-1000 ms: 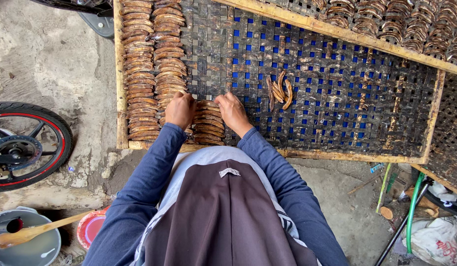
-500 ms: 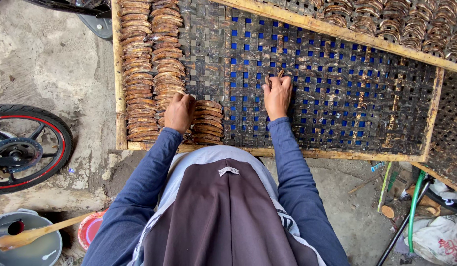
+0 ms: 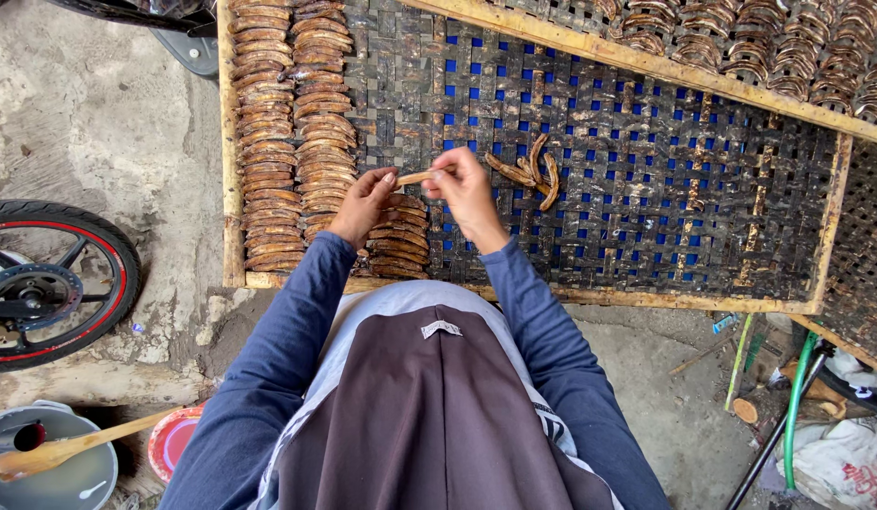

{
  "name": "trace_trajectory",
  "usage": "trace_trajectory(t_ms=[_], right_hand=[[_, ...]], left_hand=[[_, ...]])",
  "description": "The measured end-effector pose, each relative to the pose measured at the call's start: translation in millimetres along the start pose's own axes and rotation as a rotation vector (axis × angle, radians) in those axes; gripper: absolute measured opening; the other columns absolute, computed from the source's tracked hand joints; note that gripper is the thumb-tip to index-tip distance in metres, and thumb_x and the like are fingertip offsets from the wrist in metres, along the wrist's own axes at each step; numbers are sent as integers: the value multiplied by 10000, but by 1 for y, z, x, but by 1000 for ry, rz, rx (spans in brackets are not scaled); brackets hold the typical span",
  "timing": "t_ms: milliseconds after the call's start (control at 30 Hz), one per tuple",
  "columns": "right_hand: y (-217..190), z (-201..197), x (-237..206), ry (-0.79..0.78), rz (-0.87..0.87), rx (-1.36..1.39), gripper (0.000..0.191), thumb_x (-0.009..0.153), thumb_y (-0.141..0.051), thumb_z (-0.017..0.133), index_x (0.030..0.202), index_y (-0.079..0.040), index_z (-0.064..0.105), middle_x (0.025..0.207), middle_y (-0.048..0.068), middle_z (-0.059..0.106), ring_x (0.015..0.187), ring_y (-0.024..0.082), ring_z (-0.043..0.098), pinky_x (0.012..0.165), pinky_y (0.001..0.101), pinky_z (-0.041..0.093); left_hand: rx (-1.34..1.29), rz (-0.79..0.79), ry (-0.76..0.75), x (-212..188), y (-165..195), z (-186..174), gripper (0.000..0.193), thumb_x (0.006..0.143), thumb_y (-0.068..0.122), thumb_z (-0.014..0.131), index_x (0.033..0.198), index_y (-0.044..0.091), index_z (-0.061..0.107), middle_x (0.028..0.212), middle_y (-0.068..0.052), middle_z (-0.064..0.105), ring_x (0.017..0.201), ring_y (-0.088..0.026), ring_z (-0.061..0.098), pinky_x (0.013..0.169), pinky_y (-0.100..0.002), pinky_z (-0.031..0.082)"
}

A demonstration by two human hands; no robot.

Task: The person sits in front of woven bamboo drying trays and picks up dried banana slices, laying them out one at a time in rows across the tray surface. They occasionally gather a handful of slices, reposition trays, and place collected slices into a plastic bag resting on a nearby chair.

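Both hands hold one brown banana slice (image 3: 417, 177) between them over a woven drying tray (image 3: 646, 189) with a wooden frame. My left hand (image 3: 363, 200) pinches its left end and my right hand (image 3: 465, 186) its right end. Below the hands lies a short stack of slices (image 3: 398, 246) near the tray's front edge. Two long rows of slices (image 3: 287, 123) fill the tray's left side. A few loose slices (image 3: 531, 170) lie on the mesh just right of my right hand.
A second tray (image 3: 759, 47) with rows of slices lies behind. A motorcycle wheel (image 3: 51, 283) stands at the left on concrete. A metal pot with a wooden spoon (image 3: 51, 458) and a red lid sit lower left. Green hose (image 3: 797, 406) and bags lie lower right.
My right hand reached out to the loose slices, took one and brought it back. My left hand lifted off the short stack and now holds the slice's other end.
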State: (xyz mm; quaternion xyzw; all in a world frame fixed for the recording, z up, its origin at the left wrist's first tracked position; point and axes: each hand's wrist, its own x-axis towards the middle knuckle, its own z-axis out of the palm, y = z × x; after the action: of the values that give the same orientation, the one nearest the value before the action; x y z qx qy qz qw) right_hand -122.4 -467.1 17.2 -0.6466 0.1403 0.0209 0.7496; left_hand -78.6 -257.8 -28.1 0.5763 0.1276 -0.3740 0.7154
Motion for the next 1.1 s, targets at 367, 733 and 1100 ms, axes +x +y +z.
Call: trace_trajectory(t_ms=[367,733,1100], right_hand=[[51,60,34,26,-279,-838,94,892,-48,716,946,-61,640,891,41,665,842,217,648,782,384,523],[47,9,73,265,-236,-1124,76,923,-38,702,983,-71,671,1032,102,559,968,256,579,871,383,510],[-15,-36,69,270,-263,-1052,181,922,-20,716,1021,-27,564,1015,111,574,904,252,604,790,405,521]], left_hand=[[921,409,339,9,17,-62,126,971,115,692,1066,42,730,970,-75,716,817,-211,710,763,-342,591],[1077,522,357,30,59,-75,235,977,151,672,1154,0,703,1109,-183,610,824,-252,665,745,-369,619],[1043,384,150,36,78,-18,258,992,232,653,1176,55,694,1153,-143,641,882,-240,718,821,-381,616]])
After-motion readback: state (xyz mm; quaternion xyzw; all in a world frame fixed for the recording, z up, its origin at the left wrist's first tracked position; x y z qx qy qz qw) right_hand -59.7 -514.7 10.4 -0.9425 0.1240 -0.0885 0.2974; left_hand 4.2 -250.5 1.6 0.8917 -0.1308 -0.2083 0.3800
